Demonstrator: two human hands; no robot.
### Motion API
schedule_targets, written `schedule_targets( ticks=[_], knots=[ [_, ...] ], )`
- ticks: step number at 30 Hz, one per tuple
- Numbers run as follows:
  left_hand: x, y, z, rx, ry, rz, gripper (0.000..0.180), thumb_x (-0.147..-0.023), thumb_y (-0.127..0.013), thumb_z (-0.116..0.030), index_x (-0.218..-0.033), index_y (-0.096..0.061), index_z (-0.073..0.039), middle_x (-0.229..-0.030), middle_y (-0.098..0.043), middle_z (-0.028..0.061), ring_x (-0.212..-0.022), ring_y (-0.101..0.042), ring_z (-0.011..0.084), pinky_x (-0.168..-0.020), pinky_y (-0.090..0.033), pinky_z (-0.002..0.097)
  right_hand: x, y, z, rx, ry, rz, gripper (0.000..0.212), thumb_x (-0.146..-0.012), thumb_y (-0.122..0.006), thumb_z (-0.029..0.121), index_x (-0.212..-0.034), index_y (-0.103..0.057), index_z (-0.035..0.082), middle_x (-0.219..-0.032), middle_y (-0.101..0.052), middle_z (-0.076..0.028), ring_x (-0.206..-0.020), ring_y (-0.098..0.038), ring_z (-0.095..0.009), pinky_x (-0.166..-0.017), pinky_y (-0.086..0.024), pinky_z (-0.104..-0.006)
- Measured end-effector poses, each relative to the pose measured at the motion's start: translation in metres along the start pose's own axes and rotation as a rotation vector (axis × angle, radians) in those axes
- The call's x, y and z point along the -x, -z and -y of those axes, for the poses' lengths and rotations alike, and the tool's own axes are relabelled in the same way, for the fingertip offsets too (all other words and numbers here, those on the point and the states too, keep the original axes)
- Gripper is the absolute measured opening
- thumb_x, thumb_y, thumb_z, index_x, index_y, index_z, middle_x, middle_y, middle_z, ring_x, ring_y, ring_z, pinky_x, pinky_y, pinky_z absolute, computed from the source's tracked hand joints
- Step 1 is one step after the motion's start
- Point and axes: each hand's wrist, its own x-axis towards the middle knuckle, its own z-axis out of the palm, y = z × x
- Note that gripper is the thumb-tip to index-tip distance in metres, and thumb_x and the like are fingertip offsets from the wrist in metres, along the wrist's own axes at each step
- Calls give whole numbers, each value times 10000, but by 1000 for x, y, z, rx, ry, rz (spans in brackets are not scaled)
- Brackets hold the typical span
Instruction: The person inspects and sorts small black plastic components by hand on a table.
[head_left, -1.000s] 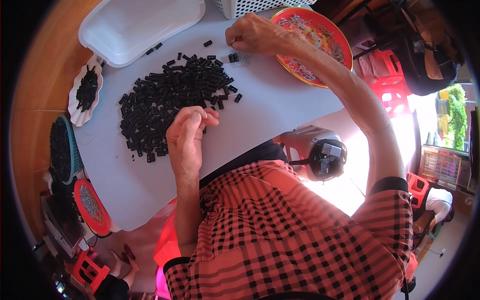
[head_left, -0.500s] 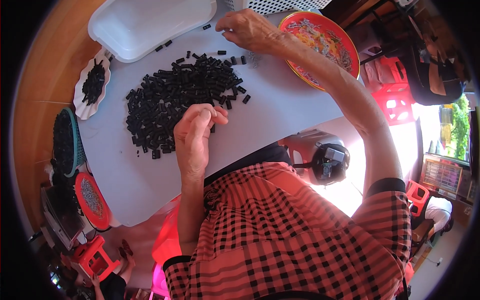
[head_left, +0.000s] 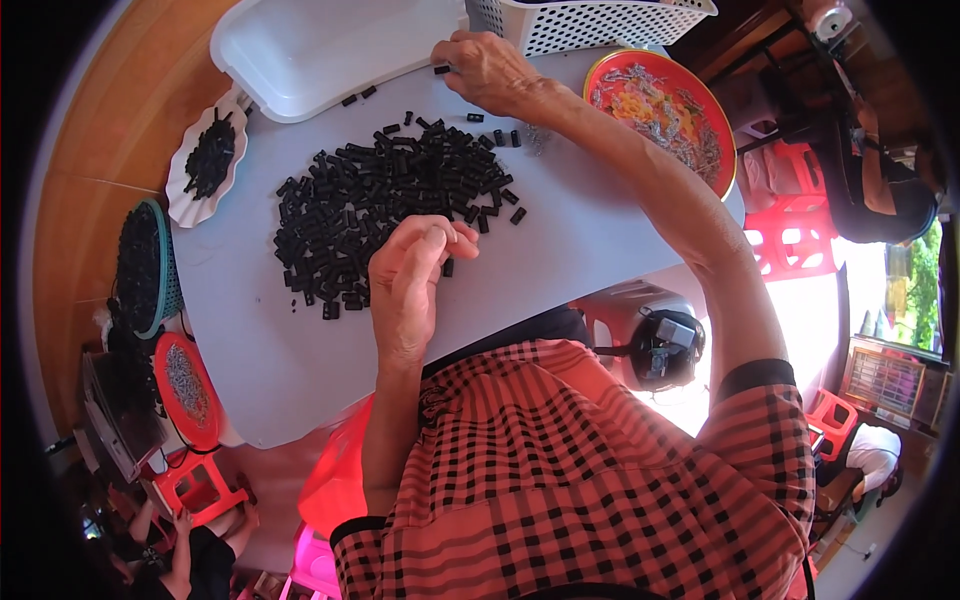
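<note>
My right hand [head_left: 485,72] reaches to the far side of the grey table [head_left: 240,350], its fingers curled closed at a small black plastic piece [head_left: 441,70] by the white tray. My left hand [head_left: 410,280] is raised over the near edge of a heap of black plastic pieces [head_left: 375,190]. Its thumb and fingers are pressed together; whatever lies inside them is hidden. The pieces are short blocks with small holes. A few lie loose beyond the heap, beside a little pile of thin silvery parts [head_left: 537,140].
A white tray [head_left: 290,95] and a perforated white basket [head_left: 600,28] line the far edge. At right sits a red dish [head_left: 722,110] of metal and yellow parts. A scalloped dish [head_left: 180,205] holds black parts at left. Red stools [head_left: 205,490] and other people are around.
My right hand has moved slightly left to the loose black piece, which its fingertips now meet. My left hand keeps its closed pose. The whole view has shifted a little.
</note>
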Motion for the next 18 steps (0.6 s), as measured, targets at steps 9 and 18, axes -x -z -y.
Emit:
schedule_targets(
  ticks=[9,18],
  knots=[
    [-6,-5,3,-12,5,0,170,-896,-466,-100,-845,-585,9,-788,-600,99,-861,-575,194,-825,-434,326,-5,10,-5,-17,21,142,153,-791,-597,137,-829,-673,10,-743,-653,-132,-697,-625,-306,-716,-511,-381],
    [-6,-5,5,6,8,-11,177,-896,-467,-110,-853,-589,10,-766,-591,89,-854,-575,206,-807,-430,328,32,61,-18,-237,17,214,174,-778,-624,184,-799,-696,26,-697,-659,-121,-617,-628,-250,-667,-504,-342]
  ],
)
